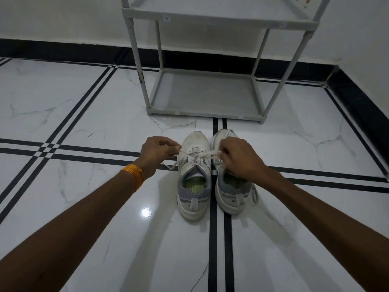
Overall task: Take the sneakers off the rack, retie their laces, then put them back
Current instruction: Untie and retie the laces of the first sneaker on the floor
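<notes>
Two white and grey sneakers stand side by side on the floor, toes pointing at the rack. On the left sneaker the white lace is stretched sideways across its top. My left hand pinches one end of that lace to the left of the shoe. My right hand pinches the other end and hovers over the right sneaker, hiding its lacing. The grey rack stands just behind the shoes with bare shelves.
The floor is glossy white marble tile with black double stripes. A black skirting band runs along the white wall behind the rack and down the right side. An orange band sits on my left wrist.
</notes>
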A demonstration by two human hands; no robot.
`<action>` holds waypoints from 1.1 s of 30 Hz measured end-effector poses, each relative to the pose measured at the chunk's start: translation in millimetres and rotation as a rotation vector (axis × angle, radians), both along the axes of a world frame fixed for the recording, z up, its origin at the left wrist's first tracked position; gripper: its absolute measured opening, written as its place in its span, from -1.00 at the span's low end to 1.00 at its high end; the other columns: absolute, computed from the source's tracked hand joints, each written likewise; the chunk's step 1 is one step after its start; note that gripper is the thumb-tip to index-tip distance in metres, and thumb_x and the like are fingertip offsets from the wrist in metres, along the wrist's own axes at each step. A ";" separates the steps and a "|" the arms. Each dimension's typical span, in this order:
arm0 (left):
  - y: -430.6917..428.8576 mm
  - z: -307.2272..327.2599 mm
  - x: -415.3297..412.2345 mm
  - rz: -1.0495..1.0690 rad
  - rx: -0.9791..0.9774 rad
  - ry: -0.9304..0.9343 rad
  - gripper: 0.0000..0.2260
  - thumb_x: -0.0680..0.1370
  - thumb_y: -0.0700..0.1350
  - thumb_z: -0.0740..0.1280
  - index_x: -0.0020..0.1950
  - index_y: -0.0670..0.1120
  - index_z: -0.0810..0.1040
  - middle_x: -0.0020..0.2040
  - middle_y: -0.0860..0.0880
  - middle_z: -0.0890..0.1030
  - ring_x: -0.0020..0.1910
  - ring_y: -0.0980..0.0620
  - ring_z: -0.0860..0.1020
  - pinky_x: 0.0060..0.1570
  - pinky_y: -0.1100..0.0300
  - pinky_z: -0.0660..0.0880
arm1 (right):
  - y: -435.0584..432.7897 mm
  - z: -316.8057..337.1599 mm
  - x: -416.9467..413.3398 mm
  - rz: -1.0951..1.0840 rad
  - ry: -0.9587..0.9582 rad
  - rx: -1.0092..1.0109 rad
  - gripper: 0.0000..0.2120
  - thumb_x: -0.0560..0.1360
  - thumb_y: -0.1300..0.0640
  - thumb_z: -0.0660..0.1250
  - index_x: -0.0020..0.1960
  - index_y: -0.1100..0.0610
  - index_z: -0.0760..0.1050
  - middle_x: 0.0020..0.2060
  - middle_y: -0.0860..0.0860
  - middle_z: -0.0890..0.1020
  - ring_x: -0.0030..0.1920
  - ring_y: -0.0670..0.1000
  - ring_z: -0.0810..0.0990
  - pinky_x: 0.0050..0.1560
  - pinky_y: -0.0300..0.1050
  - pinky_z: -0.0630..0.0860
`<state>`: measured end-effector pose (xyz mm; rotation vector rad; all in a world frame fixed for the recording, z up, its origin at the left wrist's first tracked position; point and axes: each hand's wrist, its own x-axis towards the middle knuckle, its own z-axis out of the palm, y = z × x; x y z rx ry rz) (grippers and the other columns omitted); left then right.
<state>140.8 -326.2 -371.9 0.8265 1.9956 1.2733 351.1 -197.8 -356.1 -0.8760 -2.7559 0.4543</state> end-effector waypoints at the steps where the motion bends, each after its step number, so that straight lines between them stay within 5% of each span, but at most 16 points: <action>1: -6.4 -5.7 -5.5 -0.026 -0.046 0.187 -0.91 0.44 -0.24 0.46 -0.08 -0.18 0.71 -0.13 -0.15 0.72 -0.17 -0.03 0.65 -0.09 0.13 0.62 | 3.2 -4.5 9.1 -0.009 -0.084 0.028 -0.84 0.53 0.13 0.29 -0.21 0.12 0.41 -0.26 0.01 0.48 -0.24 0.03 0.45 -0.23 -0.12 0.30; 3: -16.9 -16.0 -4.7 -0.143 -0.133 0.569 -0.90 0.46 -0.19 0.45 -0.07 -0.15 0.72 -0.16 -0.11 0.73 -0.25 0.01 0.62 -0.16 0.22 0.53 | 1.6 -14.1 20.3 0.009 -0.190 0.064 -0.88 0.50 0.19 0.27 -0.21 0.16 0.43 -0.24 0.08 0.51 -0.20 0.11 0.48 -0.22 -0.07 0.32; 6: -17.8 -24.6 6.6 -0.258 -0.205 0.827 -0.87 0.49 -0.15 0.41 -0.02 -0.11 0.72 -0.13 -0.08 0.73 -0.21 -0.04 0.62 -0.13 0.22 0.47 | -1.1 -17.4 14.5 0.055 -0.228 0.101 -0.94 0.45 0.25 0.26 -0.17 0.22 0.49 -0.18 0.17 0.59 -0.15 0.17 0.52 -0.21 -0.06 0.32; 14: -12.8 -25.1 6.7 -0.019 -0.204 0.683 -0.86 0.52 -0.17 0.34 -0.06 -0.17 0.68 -0.13 -0.14 0.72 -0.18 -0.11 0.63 -0.05 0.09 0.56 | 1.3 -19.6 17.0 -0.010 -0.130 0.108 -0.81 0.54 0.17 0.17 -0.25 0.14 0.34 -0.31 0.14 0.56 -0.32 0.08 0.42 -0.30 -0.08 0.27; 20: -11.6 -22.4 22.3 -0.069 -0.339 0.874 -0.84 0.50 -0.12 0.40 -0.07 -0.22 0.61 -0.18 -0.19 0.66 -0.31 -0.06 0.48 -0.26 0.18 0.42 | -2.7 -24.7 13.4 -0.004 -0.186 0.274 -0.92 0.49 0.23 0.20 -0.08 0.18 0.46 -0.19 0.16 0.59 -0.18 0.15 0.52 -0.29 -0.08 0.25; 23: -12.5 -17.9 12.2 0.036 -0.343 0.705 -0.83 0.45 -0.10 0.40 -0.20 -0.22 0.60 -0.30 -0.16 0.64 -0.35 -0.08 0.54 -0.31 0.20 0.41 | -5.3 -21.7 15.6 -0.017 -0.267 0.359 -0.85 0.45 0.24 0.24 0.02 0.18 0.48 -0.09 0.14 0.61 -0.07 0.16 0.53 -0.25 -0.08 0.29; 27: -24.9 -28.6 -10.6 0.229 -0.299 0.132 -0.89 0.34 -0.23 0.40 -0.33 -0.27 0.63 -0.39 -0.18 0.65 -0.35 -0.15 0.64 -0.12 -0.07 0.65 | -7.9 -23.1 18.7 -0.009 -0.340 0.351 -0.74 0.42 0.26 0.30 0.11 0.17 0.47 0.00 0.12 0.60 0.02 0.15 0.52 -0.20 -0.05 0.39; 33: -27.8 -37.0 -16.3 0.225 -0.285 0.113 -0.94 0.38 -0.27 0.42 -0.27 -0.25 0.64 -0.38 -0.17 0.66 -0.30 -0.17 0.66 -0.07 -0.11 0.65 | -7.0 -19.4 16.3 -0.017 -0.379 0.292 -0.73 0.40 0.25 0.29 0.10 0.16 0.45 0.01 0.11 0.60 0.03 0.15 0.52 -0.20 -0.06 0.38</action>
